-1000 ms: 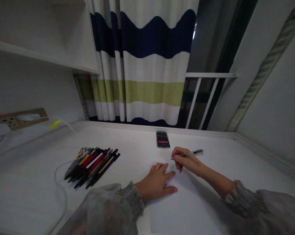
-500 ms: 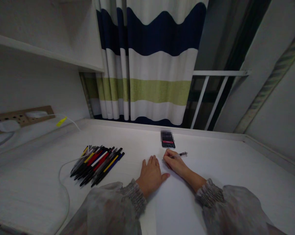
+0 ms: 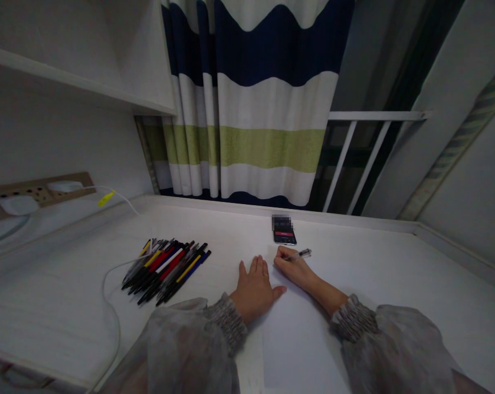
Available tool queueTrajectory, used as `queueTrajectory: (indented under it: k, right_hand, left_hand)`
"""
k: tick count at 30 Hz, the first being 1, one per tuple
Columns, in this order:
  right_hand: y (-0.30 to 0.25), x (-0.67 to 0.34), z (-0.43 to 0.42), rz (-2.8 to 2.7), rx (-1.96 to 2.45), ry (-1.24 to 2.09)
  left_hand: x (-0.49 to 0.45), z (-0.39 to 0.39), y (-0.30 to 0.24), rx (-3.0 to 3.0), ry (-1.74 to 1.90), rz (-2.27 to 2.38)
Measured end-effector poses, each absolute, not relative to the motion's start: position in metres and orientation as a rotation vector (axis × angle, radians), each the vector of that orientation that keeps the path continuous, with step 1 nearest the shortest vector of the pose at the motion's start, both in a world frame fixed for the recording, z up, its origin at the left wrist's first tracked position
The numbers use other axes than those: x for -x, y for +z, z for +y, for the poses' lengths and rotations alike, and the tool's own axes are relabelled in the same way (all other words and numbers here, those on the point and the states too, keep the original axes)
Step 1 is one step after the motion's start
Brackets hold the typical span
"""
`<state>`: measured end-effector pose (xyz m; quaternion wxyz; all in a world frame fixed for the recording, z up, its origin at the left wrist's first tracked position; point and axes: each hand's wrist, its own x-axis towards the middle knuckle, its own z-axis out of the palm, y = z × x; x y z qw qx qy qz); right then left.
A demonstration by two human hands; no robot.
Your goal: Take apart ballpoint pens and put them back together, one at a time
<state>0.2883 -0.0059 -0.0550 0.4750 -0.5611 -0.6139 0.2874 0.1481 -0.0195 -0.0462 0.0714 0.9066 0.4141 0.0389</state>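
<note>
A white sheet of paper (image 3: pixel 300 339) lies on the white desk in front of me. My left hand (image 3: pixel 256 290) rests flat along the paper's left edge, fingers spread, with a ring on one finger. Closed around a clear-barrelled pen (image 3: pixel 303 254), my right hand (image 3: pixel 294 268) sits at the upper part of the paper. The pen slants up to the right; its tip is hidden behind my fingers. I cannot make out any writing on the sheet. Just beyond my right hand is a phone (image 3: pixel 285 236) with its screen lit.
A pile of pens (image 3: pixel 165 271) in several colours lies to the left of my left hand. A white cable (image 3: pixel 105 284) runs over the desk beside it. Wall sockets (image 3: pixel 34 194) with plugs are at far left. A striped curtain (image 3: pixel 272 148) hangs behind the desk.
The whole view has shifted slightly, and a drawer handle shows at lower left. The pen in my right hand has tilted a little. My left hand stays flat.
</note>
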Motion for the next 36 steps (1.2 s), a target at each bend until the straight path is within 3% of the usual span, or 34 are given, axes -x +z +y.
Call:
queueTrajectory:
  k: [19, 36]
  right_hand:
    - [-0.054, -0.291, -0.010, -1.451, 1.314, 0.876]
    - [-0.041, -0.302, -0.004, -0.697, 0.927, 1.025]
  left_hand:
    - [-0.148, -0.021, -0.046, -2.793, 0.027, 1.309]
    - [-0.147, -0.019, -0.048, -2.791, 0.044, 1.267]
